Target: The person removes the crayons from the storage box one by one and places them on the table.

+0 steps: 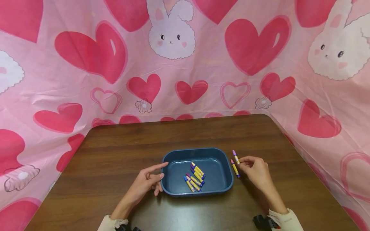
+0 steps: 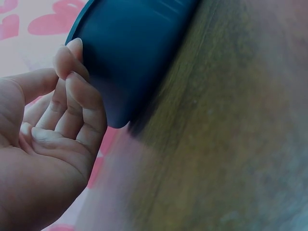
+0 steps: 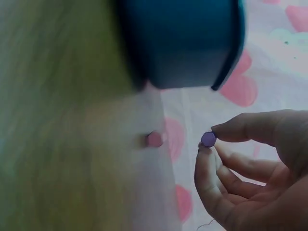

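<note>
Between the hands is a dark blue tray [image 1: 225,189], with several yellow-wrapped crayons [image 1: 196,171] lying loose in its middle. My left hand [image 1: 145,181] is at the tray's left side, index finger and thumb reaching the rim; the left wrist view shows its fingertips against the tray wall [image 2: 125,53]. To the right of the tray, my right hand [image 1: 255,170] pinches a light purple crayon [image 3: 208,139] between thumb and fingers, its tip pointing away from me. Beside that, a pink-tipped crayon [image 1: 235,168] lies on the table close to the tray's right wall.
The brown wooden table [image 1: 130,141] has rounded far corners. A pink cloth [image 1: 208,64] printed with hearts and rabbits hangs behind it and along both sides. Straps with small dark devices [image 1: 264,222] sit on the wrists, by the pale sleeves.
</note>
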